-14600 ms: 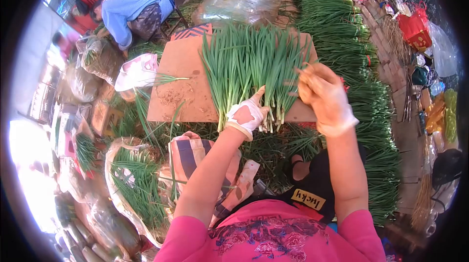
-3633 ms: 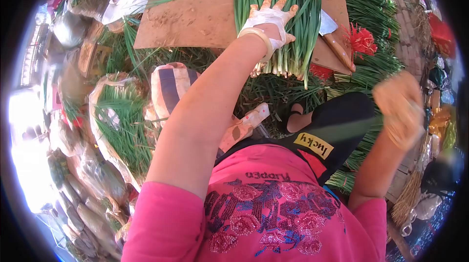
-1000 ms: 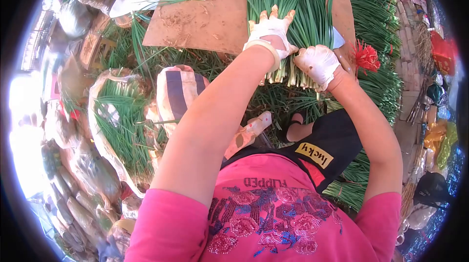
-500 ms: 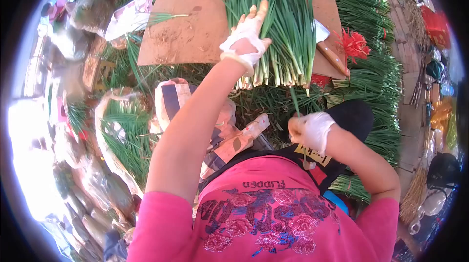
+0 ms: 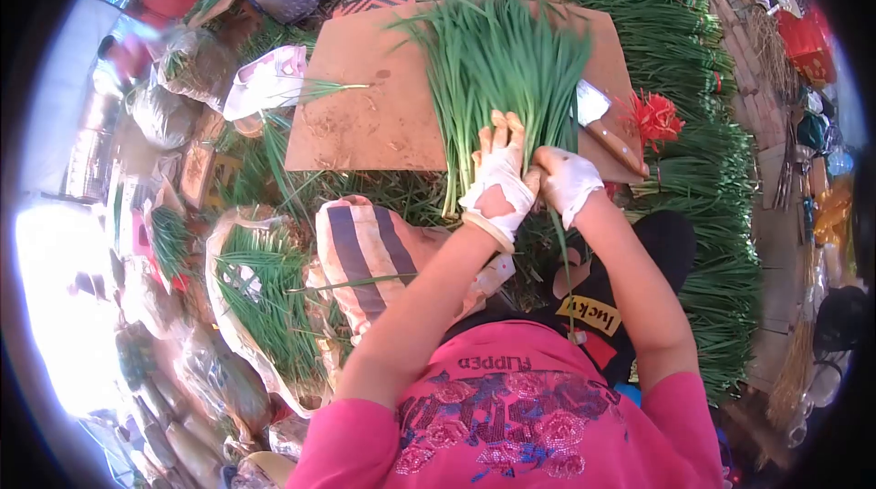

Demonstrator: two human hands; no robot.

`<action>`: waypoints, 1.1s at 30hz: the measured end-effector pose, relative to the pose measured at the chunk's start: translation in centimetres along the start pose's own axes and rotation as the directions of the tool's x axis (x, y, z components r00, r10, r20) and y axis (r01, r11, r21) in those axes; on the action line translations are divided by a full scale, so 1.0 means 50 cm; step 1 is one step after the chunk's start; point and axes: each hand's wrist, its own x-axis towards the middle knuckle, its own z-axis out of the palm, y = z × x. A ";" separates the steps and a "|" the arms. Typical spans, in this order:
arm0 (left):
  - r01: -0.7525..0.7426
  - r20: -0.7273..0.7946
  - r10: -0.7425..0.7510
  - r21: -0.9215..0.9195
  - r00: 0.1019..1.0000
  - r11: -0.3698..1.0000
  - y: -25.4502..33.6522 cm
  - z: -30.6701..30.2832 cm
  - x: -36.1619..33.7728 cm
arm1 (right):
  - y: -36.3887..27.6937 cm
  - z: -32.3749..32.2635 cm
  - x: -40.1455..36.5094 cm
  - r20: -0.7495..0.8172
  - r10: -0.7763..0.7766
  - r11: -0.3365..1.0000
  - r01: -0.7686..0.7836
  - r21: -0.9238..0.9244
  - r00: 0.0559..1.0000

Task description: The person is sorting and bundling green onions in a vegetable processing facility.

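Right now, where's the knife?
Head view, right side: the knife lies on the brown board, between the green onion bunch and a red tuft, just beyond the right hand.

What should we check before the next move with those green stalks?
1. Left hand flat on the bunch of green stalks, pressing it down: ok.
2. Right hand closed on the bunch's base, beside the left: ok.
3. Knife lying on the board, apart from both hands: ok.
4. Stalk ends lined up evenly: cannot tell, the hands cover them.
5. Thin strand hanging below the right hand, wrapped round the bunch: cannot tell.
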 end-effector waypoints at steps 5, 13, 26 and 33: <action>-0.145 -0.100 0.130 -0.172 0.987 0.974 -0.053 -0.100 -0.023 | -0.011 -0.106 -0.029 0.194 -0.114 0.992 0.123 -0.039 0.974; -0.132 -0.340 0.169 0.130 0.925 0.983 -0.437 -0.281 0.141 | -0.017 -0.083 -0.198 0.544 0.274 0.875 -0.440 0.202 0.793; 0.259 -0.145 -0.217 0.424 0.965 0.868 -0.612 -0.394 0.184 | -0.020 -0.105 -0.233 0.298 0.434 0.885 -0.464 0.032 0.850; 0.138 -0.124 -0.290 -0.665 0.949 0.734 -0.284 -0.379 -0.022 | -0.173 -0.161 -0.115 0.472 0.129 0.554 -0.458 0.695 0.872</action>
